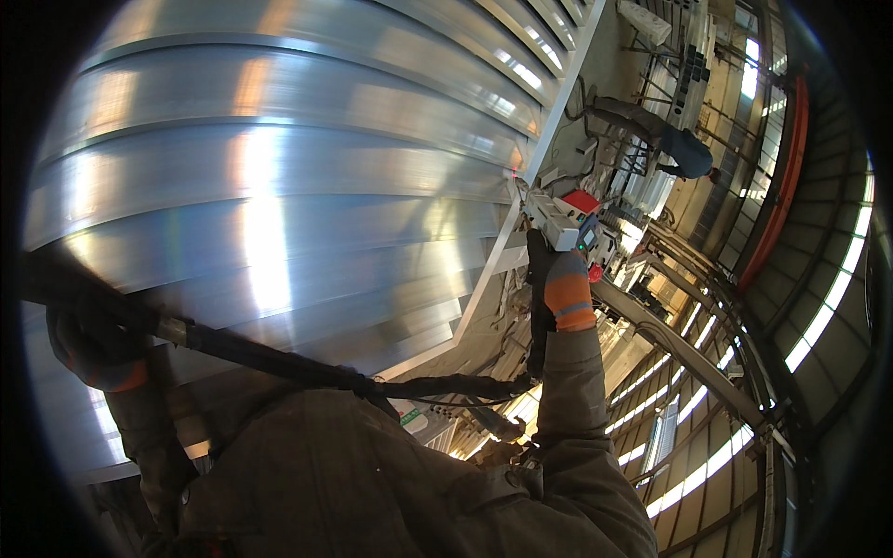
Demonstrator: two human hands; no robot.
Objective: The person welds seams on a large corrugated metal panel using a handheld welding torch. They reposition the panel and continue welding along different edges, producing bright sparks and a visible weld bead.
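Note:
A large panel of shiny metal slats [353,251] fills the left and middle, with a pale frame [484,279] along its edge. My right hand [566,286], in an orange and dark glove, is closed on a handheld laser welder [554,226] with a grey body. Its front end is at the panel's edge, where a small red dot shows on the metal. A thick black hose [279,363] runs from the tool's grip across my front to the left. My left hand [93,339], gloved too, is wrapped round that hose; its fingers are in shadow.
Beyond the panel a co-worker [684,149] in a dark top bends over by a rack. Red items [580,200] and equipment sit behind the tool. A long beam [679,349] and a red girder [786,186] cross the hall on the right.

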